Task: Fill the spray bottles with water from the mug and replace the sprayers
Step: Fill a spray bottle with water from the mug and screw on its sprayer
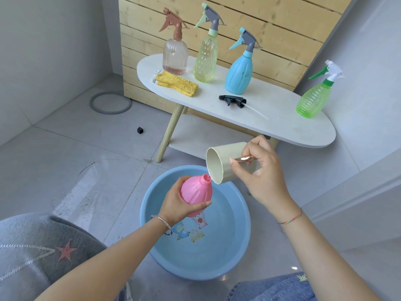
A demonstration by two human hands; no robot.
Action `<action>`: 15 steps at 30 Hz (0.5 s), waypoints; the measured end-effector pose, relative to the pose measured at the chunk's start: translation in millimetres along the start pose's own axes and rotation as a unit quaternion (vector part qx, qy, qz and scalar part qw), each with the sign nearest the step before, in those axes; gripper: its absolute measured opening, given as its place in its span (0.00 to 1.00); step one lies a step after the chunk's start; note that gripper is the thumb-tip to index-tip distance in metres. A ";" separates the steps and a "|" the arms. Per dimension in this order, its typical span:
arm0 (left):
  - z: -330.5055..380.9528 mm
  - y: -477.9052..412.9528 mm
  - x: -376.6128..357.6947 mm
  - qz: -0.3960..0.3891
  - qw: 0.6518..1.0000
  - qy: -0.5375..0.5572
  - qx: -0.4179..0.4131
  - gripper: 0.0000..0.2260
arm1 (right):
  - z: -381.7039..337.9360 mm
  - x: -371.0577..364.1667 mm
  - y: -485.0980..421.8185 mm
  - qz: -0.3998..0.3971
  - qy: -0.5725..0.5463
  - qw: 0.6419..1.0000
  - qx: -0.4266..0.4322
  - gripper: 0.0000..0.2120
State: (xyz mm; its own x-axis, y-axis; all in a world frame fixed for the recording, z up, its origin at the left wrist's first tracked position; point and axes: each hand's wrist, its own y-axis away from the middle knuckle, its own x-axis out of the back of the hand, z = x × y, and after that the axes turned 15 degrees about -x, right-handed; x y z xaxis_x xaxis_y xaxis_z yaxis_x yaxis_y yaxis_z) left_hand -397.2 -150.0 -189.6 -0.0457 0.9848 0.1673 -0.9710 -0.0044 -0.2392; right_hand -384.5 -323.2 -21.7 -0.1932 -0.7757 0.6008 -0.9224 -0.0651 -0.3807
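Pink plastic with a narrow neck meets a wide rim here. The pink bottle (196, 193) has a small mouth and the mug (225, 162) a broad one, so the likeliest fault is water running past the neck and down the outside. The mug is tipped almost onto its side, its lower lip just beside the bottle's mouth. I cannot tell whether the two touch, and I can make out no stream. A faster tilt, or the lip drifting off the opening, would send water over the left hand (180, 205), and a wet bottle could slip in that grip. The blue basin (238, 246) sits directly below both sets of fingers, so a spill would probably land there rather than on the floor tiles.

The left fingers (195, 206) are curled round the bottle's belly, thumb across the near side and the rest wrapped behind, with the bottle leaning toward the mug. The right hand (260, 177) has its fingers (240, 170) clamped on the mug — one lies along the shiny handle (245, 158), another hooks through it, and the others press under the wall.

A black sprayer (233, 100) lies on the white table (282, 118), well beyond the right fingers and touched by neither hand — probably this bottle's.
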 end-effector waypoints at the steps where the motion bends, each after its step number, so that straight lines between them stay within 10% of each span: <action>1: 0.2 0.1 -0.1 0.001 1.000 0.002 0.000 0.37 | 0.2 0.3 0.0 -0.002 0.000 1.000 -0.001 0.14; 15: 0.7 0.1 0.9 0.004 1.000 0.006 0.004 0.37 | 2.5 -0.3 -0.8 0.005 0.007 1.000 -0.001 0.15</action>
State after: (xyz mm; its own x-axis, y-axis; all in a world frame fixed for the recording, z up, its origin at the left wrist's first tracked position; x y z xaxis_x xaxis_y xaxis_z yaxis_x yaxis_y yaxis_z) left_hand -397.5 -149.3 -188.8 -0.0515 0.9867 0.1543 -0.9726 -0.0144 -0.2321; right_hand -382.9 -324.4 -23.4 -0.2065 -0.7675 0.6068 -0.9214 -0.0562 -0.3846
